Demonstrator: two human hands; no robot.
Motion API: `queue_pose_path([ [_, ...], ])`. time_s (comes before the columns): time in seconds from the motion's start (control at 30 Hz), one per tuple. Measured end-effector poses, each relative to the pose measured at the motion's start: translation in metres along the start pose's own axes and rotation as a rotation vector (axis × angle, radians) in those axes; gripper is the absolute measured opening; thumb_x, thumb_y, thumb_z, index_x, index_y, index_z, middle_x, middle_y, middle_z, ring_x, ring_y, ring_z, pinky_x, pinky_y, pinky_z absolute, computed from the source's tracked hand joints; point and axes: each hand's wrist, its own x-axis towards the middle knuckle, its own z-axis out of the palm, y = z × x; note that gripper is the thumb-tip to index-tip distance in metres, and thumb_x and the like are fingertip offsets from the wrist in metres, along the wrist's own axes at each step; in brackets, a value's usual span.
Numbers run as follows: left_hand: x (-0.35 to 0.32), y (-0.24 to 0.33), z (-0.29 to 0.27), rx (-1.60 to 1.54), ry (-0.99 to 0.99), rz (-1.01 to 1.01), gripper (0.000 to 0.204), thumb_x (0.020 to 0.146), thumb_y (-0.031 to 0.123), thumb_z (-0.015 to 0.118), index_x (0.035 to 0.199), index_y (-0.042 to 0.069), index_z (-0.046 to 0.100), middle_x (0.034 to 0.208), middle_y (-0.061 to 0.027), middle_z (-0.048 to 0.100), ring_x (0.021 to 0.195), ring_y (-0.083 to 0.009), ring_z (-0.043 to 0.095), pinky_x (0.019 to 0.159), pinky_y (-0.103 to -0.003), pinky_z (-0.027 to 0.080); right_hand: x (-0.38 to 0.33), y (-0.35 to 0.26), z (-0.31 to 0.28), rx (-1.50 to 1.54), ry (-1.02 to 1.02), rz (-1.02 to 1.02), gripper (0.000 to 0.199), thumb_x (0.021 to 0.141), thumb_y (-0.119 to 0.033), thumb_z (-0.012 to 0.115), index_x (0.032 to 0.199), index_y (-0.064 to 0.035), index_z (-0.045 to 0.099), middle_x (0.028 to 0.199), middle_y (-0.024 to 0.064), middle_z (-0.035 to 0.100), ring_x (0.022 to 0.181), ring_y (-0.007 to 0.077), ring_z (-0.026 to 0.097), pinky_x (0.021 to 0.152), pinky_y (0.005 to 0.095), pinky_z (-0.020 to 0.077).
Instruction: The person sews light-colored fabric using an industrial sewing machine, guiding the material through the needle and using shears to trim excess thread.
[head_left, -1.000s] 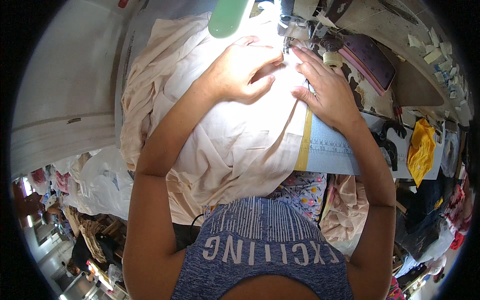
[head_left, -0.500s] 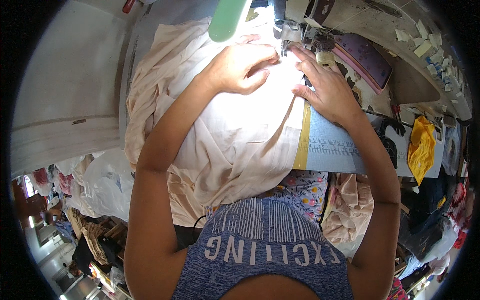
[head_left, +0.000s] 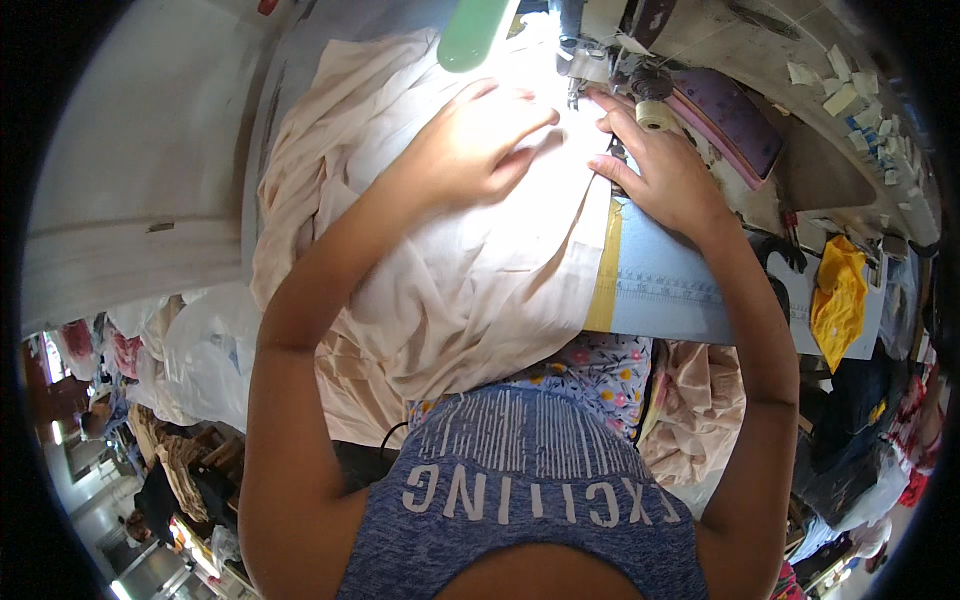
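A wide piece of pale peach cloth (head_left: 470,270) lies bunched over the table and hangs toward my lap, its right edge running up to the presser foot (head_left: 574,92) of a sewing machine. Over the brightly lit cloth, left of the foot, is my left hand (head_left: 475,145), thumb and fingers apart and holding nothing; it is slightly blurred. My right hand (head_left: 665,175) rests by the cloth's right edge, its fingers spread and the fingertips beside the foot. Glare washes out the cloth around the needle.
A rounded green piece (head_left: 472,35) hangs above the cloth. Right of the foot are a cream thread spool (head_left: 655,114) and a purple case (head_left: 735,115). Yellow tape (head_left: 606,265) and ruler markings (head_left: 665,285) run along the table. A yellow cloth (head_left: 838,300) hangs at the right.
My left hand has moved slightly left, away from the presser foot, and its fingers have loosened from the cloth. My right hand stays near the foot. The whole view has shifted a little.
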Motion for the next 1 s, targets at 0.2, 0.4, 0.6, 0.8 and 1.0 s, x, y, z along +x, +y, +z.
queue_pose_path([
  [0.2,-0.075,0.067,-0.058,0.362,-0.361,-0.715,0.047,0.082,0.023,0.057,0.127,0.013,0.050,0.137,-0.0176,0.039,0.122,-0.0358,0.037,0.104,-0.050,0.023,-0.020,-0.016,-0.005,-0.011,0.136,-0.072,0.024,0.083,-0.022,0.059,0.098,-0.0040,0.057,0.100,0.0115,0.056,0.103,0.0277,0.051,0.090,0.0402,0.0395],
  [0.4,-0.094,-0.018,-0.064,0.186,-0.407,-0.501,0.051,0.088,0.021,0.048,0.139,0.016,0.040,0.149,-0.0168,0.022,0.130,-0.0383,0.026,0.108,-0.049,0.013,-0.021,-0.018,0.004,0.130,0.192,-0.105,0.023,0.081,-0.020,0.060,0.099,-0.0052,0.056,0.098,0.0088,0.053,0.095,0.0254,0.051,0.084,0.0374,0.0414],
  [0.6,-0.060,-0.056,-0.040,0.268,-0.208,-0.449,0.058,0.072,0.002,0.051,0.129,0.007,0.047,0.137,-0.0214,0.039,0.127,-0.0377,0.034,0.108,-0.045,0.018,-0.022,-0.014,0.013,0.056,0.226,-0.198,0.028,0.080,-0.016,0.060,0.106,-0.0060,0.057,0.101,0.0069,0.054,0.097,0.0246,0.052,0.084,0.0369,0.0422],
  [0.8,-0.005,0.017,-0.005,-0.251,-0.036,-0.249,0.039,0.068,-0.006,0.052,0.105,0.001,0.060,0.097,-0.0139,0.061,0.088,-0.0221,0.061,0.068,-0.027,0.048,-0.020,-0.018,0.013,-0.071,0.351,-0.293,0.022,0.076,-0.013,0.060,0.098,-0.0117,0.061,0.105,0.0044,0.056,0.098,0.0221,0.052,0.082,0.0334,0.0419],
  [1.0,0.002,0.028,0.000,-0.296,-0.137,-0.311,0.018,0.074,0.003,0.062,0.092,0.004,0.063,0.077,-0.0102,0.064,0.065,-0.0240,0.062,0.060,-0.032,0.050,-0.019,-0.014,0.015,0.147,0.315,-0.256,0.020,0.077,-0.010,0.058,0.096,-0.0084,0.059,0.099,0.0075,0.060,0.094,0.0261,0.057,0.079,0.0368,0.0455],
])
